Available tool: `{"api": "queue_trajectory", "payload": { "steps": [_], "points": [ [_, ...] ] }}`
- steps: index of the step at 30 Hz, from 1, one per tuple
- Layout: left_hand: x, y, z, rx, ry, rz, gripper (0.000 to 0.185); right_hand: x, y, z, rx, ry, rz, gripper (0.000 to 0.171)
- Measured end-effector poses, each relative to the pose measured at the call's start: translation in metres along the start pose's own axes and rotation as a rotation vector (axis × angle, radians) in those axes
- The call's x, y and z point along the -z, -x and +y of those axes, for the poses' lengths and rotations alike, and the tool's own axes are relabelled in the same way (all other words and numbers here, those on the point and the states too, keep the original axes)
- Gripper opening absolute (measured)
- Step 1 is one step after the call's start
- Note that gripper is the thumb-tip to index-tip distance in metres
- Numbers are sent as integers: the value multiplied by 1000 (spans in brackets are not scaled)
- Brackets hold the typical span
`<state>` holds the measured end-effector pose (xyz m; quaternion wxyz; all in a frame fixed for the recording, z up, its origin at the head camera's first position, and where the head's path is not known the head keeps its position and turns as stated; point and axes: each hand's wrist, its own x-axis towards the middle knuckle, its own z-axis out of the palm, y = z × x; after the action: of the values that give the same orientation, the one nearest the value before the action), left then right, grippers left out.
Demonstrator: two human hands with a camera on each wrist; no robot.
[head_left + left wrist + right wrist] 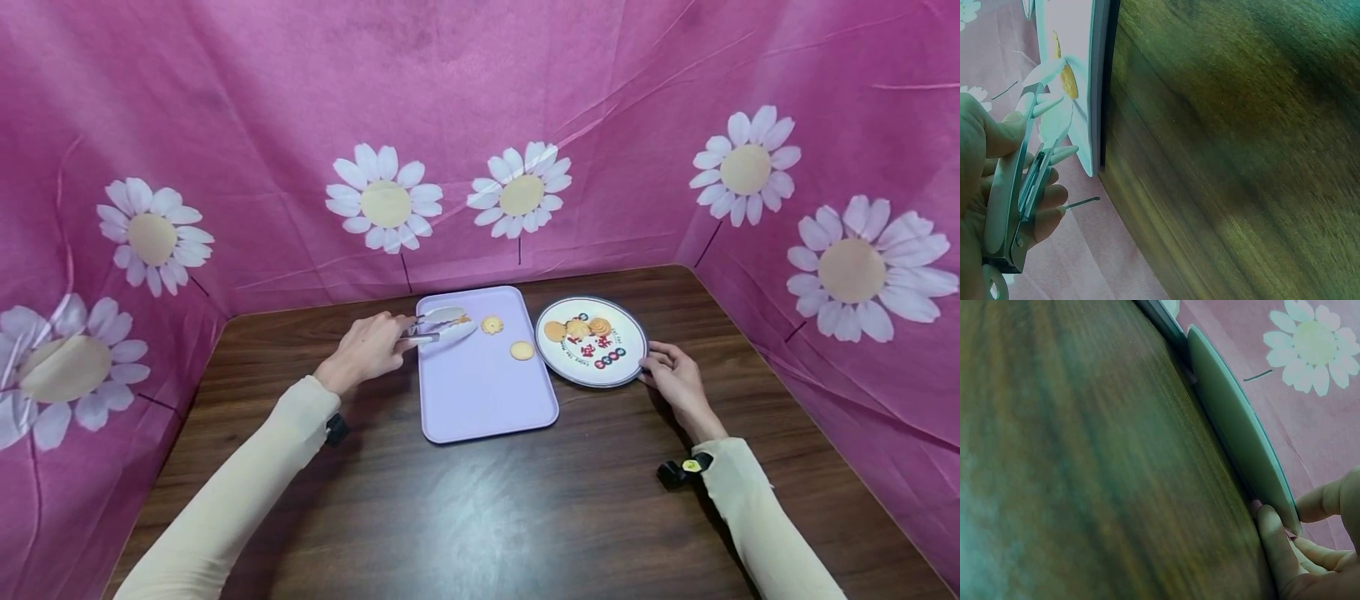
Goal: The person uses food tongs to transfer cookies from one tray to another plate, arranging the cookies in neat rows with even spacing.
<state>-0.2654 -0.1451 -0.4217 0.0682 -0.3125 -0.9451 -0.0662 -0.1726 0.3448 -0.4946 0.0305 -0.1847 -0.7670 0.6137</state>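
My left hand (386, 332) grips a pair of metal tongs (444, 325) over the far left corner of a lilac tray (487, 400). An orange cookie (463, 319) sits between the tong tips. In the left wrist view, the tongs (1013, 187) run through my curled fingers (1047, 197) and the cookie (1069, 81) shows at their tips. A flower-shaped cookie (491, 325) and a round one (521, 350) lie on the tray. My right hand (651, 365) pinches the near right rim of a printed round plate (626, 362) holding cookies (577, 329).
The dark wooden table (480, 500) is walled on three sides by pink cloth with white daisies (386, 204). Tray and plate stand side by side, almost touching. In the right wrist view the plate's edge (1241, 431) shows side-on with my fingers (1272, 544) under it.
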Motion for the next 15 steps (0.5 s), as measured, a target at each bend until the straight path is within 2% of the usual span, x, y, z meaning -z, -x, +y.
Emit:
{"api": "queue_trajectory", "payload": {
  "steps": [15],
  "points": [
    [-3, 0, -1, -20, -17, 25, 31, 0, 1, 0, 26, 4, -2, 54]
  ]
}}
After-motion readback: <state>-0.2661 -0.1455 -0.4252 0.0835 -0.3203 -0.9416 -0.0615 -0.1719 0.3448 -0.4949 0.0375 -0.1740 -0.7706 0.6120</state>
